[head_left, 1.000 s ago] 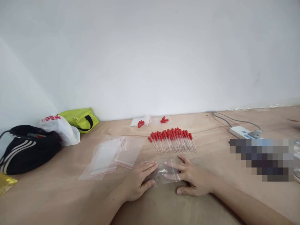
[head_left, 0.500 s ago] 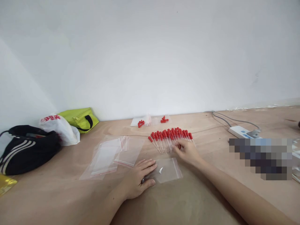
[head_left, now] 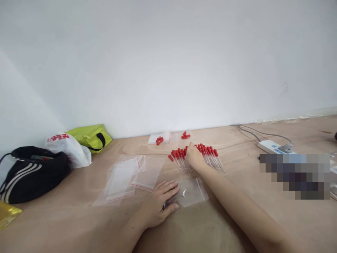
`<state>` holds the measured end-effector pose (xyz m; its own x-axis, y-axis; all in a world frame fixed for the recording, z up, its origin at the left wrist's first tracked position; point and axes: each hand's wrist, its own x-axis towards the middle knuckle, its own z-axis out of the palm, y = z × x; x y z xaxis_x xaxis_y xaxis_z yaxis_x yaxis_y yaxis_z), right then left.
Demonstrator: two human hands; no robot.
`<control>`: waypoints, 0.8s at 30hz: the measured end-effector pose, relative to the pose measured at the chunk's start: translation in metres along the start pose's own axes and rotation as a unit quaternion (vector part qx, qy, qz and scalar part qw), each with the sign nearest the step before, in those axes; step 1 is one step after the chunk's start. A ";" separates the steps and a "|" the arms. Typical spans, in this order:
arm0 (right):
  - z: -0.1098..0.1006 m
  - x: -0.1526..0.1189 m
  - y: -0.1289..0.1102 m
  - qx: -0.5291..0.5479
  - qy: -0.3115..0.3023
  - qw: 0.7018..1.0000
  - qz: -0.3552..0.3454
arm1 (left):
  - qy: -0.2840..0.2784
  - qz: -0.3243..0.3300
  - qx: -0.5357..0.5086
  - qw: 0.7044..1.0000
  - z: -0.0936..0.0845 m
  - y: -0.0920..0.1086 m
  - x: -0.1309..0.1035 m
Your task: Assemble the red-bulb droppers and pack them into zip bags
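My left hand lies flat with its fingers apart, resting on the near left part of a clear zip bag. A fan of glass droppers with red rubber bulbs is spread on the table beyond the bag, bulbs toward the wall. Over the middle of this row is my right hand. Its fingers are bent down among the red bulbs, and the hand hides whatever is between them. Left of my left hand, several flat clear zip bags overlap on the table.
Loose red bulbs lie on bags near the wall. On the left stand a black bag, a white plastic bag and a lime-green pouch. A power strip with grey cables sits at the right, beside a blurred-out object.
My right hand has moved up and left from the droppers' glass tubes to their red bulbs. My left hand stays on the clear bag. The view has shifted slightly.
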<state>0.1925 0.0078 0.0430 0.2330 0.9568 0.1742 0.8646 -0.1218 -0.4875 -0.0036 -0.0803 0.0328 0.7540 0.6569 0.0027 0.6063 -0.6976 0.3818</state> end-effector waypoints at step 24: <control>-0.001 -0.081 0.084 0.527 0.048 0.848 0.040 | 0.014 0.007 -0.007 1.000 -0.003 0.002 0.000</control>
<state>0.2462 -0.0802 -0.0112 0.3517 0.9242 0.1489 -0.0210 0.1668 -0.9858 -0.0032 -0.0804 0.0364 0.7541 0.6558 0.0346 0.5924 -0.7020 0.3953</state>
